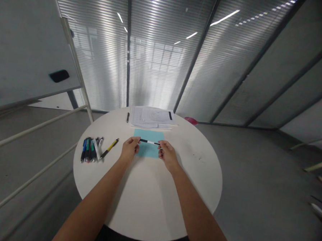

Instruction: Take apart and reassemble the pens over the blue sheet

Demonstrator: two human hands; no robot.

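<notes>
A black-and-white pen (150, 142) is held level between my two hands, above a light blue sheet (148, 152) on the round table. The fingertips of my left hand (130, 147) pinch its dark left end. At its thin dark right end, the fingers of my right hand (167, 152) are closed on it too. To the left of my left hand lies a yellow-and-black pen (110, 148), set at a slant. Beyond it is a bunch of several pens (90, 150) in blue, green, black and white, side by side.
The round white table (151, 206) carries a stack of printed papers (150, 117) at its far side, with a dark pen (128, 117) beside it. A whiteboard on a metal frame (85, 98) stands at the left. Glass panels with blinds (155, 62) rise behind the table.
</notes>
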